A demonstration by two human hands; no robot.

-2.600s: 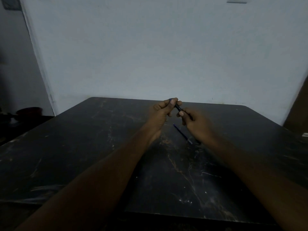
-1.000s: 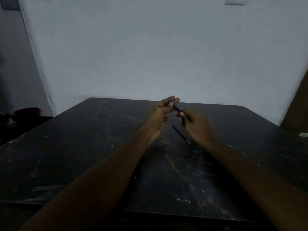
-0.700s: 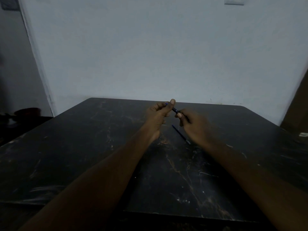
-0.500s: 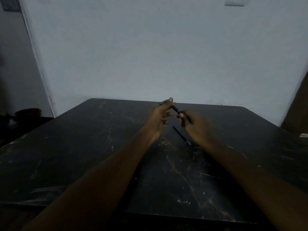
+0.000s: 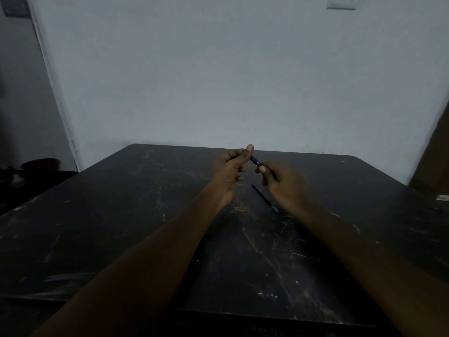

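- the short dark pen barrel with a blue band is held in the air over the far middle of the table. it tilts down from upper left to lower right and bridges the gap between the two hands.
- the left hand pinches the barrel's upper end, thumb tip pressed on top and the other fingers curled in beneath it.
- the right hand grips the lower end with fingers curled round it. most of that end is hidden inside the hand.
- a thin straight blue rod with a pale tip lies flat on the table just below the hands, slanted much like the barrel. its near end lies just beside the right wrist.
- the black stone-look tabletop with pale veins and scratches carries the rod, and both bare forearms reach out over it.
- a small pale object sits at the table's right edge, too blurred to identify.
- a dark reddish round shape sits beyond the table's left edge. it may be a bowl, but it is too dim to tell what is in it.
- a plain pale wall stands behind, with a white switch plate high on the right.
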